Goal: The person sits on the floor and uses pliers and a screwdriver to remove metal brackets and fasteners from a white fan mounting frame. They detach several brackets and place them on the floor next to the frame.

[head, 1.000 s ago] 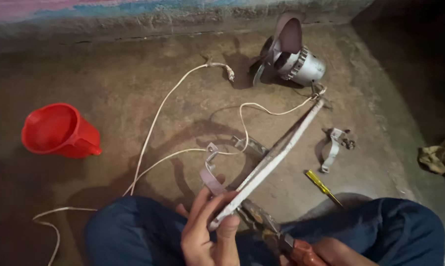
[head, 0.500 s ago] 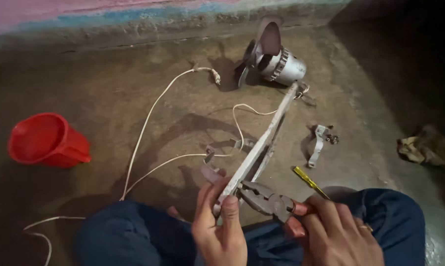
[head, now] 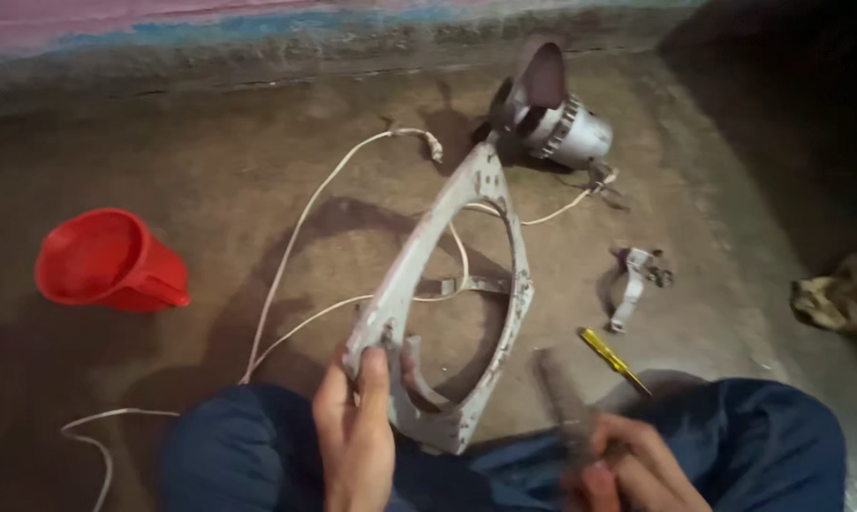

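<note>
Fan frame (head: 419,284), grey metal w/ round opening, is standing tilted on edge over the lap, near corner low by the knees, far corner pointing up-away toward the fan motor (head: 566,128); left hand (head: 357,431) is gripping it at the near-left corner, thumb lying up along the front face, fingers wrapped behind the rim, closed firm on the metal; long axis is running from that grip diagonally up and to the right, so most of the frame is lying ahead of and right of the left hand; right hand (head: 627,465) is sitting low right, just beside the frame's near-right edge but apart from it, curled round a dark tool handle (head: 566,398) that's blurred; looks like pliers but can't tell for sure; right hand is the nearer one to the frame's lower right rim, left is the only one touching.

Outward: a bent metal strap is showing thru the opening; white cable (head: 295,246) is looping on the concrete floor (head: 220,171) behind the frame and trailing left; yellow screwdriver (head: 613,360) is lying just right of the frame; a small metal bracket (head: 637,284) beyond it; red plastic jug (head: 110,261) well apart at left; crumpled rag (head: 841,294) at far right.
</note>
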